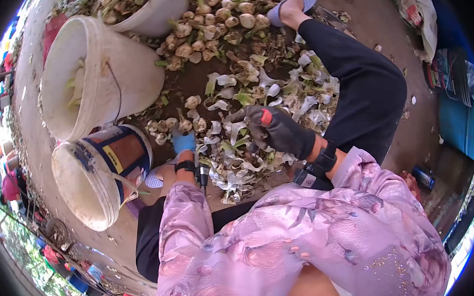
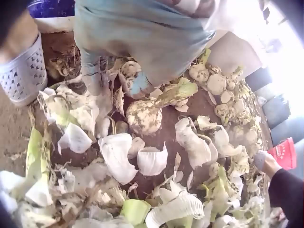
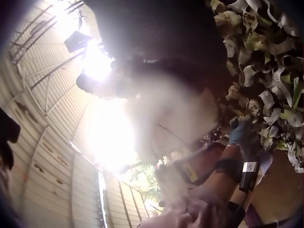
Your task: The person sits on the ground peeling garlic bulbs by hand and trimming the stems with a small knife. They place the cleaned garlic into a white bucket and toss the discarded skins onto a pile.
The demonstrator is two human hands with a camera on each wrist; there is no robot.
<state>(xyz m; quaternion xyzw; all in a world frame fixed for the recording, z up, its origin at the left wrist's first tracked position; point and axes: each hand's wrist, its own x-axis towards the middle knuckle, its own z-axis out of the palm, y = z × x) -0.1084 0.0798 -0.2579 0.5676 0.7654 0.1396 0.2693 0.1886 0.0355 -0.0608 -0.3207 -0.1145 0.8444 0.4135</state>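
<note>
pink shiny floral jacket (image 1: 293, 243) nearest, across my chest. dirt-flecked round white bulb with green stem (image 2: 145, 118) on the ground, just beside my blue-gloved left hand (image 1: 184, 142); its fingers point down, how far closed or on what i can't tell. black-gloved right hand (image 1: 282, 129): fingers bent, hold unclear, above curled white-and-green peelings (image 1: 239, 172). beyond: heaped soiled pale bulbs (image 1: 247, 21). to the left: big off-white plastic bucket (image 1: 133, 78), smaller blue-and-brown plastic bucket (image 1: 123, 150).
</note>
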